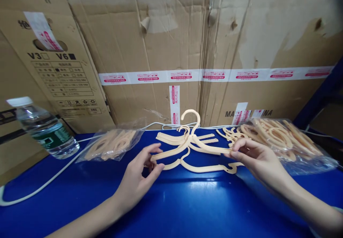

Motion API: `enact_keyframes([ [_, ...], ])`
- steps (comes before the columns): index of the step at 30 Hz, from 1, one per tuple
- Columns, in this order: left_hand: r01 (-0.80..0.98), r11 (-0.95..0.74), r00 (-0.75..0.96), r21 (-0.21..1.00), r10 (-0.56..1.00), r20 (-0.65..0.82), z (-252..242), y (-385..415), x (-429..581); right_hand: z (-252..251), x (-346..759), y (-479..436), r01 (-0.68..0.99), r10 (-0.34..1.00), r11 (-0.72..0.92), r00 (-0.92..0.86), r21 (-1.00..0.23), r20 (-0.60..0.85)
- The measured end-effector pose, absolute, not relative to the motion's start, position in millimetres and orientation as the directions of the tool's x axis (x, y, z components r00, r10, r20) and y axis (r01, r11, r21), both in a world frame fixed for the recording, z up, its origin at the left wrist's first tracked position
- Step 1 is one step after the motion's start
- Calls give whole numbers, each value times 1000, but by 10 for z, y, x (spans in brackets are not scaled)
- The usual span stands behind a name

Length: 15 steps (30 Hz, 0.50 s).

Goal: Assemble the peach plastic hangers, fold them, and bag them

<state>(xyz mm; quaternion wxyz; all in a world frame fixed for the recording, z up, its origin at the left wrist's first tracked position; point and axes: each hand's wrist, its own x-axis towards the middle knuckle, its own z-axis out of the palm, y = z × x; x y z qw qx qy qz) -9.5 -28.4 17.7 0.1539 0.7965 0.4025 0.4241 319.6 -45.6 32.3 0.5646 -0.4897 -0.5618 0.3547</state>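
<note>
A beige plastic hanger (190, 142) is lifted a little above the blue table (177, 202), hook pointing up. My left hand (139, 181) pinches its left arm end. My right hand (254, 159) pinches its right arm end. A second beige hanger (198, 167) lies flat on the table just under it, hook toward my right hand. More loose hangers (171, 137) lie stacked behind, near the cardboard wall.
A clear bag of beige hangers (284, 138) lies at the right, another bag (112, 145) at the left. A water bottle (45, 127) lies on its side far left. A white cable (43, 184) runs across the table. Cardboard boxes (160, 45) wall off the back.
</note>
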Motion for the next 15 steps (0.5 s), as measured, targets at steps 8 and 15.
enact_keyframes([
  [8, 481, -693, 501, 537, 720, 480, 142, -287, -97, 315, 3083, -491, 286, 939, 336, -28, -898, 342],
  [15, 497, -657, 477, 567, 753, 454, 141, -270, -104, 440, 3406, -348, 472, 912, 375, -35, -798, 408],
])
